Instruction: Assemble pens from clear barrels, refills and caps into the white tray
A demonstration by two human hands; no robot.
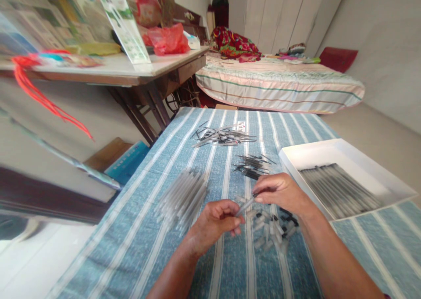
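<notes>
Between my two hands is a translucent grey pen barrel [245,206]. My left hand [219,222] is closed round its lower end. My right hand [283,193] pinches the upper end, where a small dark part shows between the fingertips. Below my right hand lies a loose heap of clear and black pen caps [271,233]. A stack of translucent barrels [182,196] lies left of my left hand. Just beyond my right hand are thin black refills [252,165], and farther off is a mixed pile of thin rods and small parts [223,135].
A white open box [332,146] at the right holds a row of grey pens [338,191]. Blue striped cloth [131,228] covers the table. Left stands a desk [158,70] with red bags [169,40]; a bed [276,79] is behind.
</notes>
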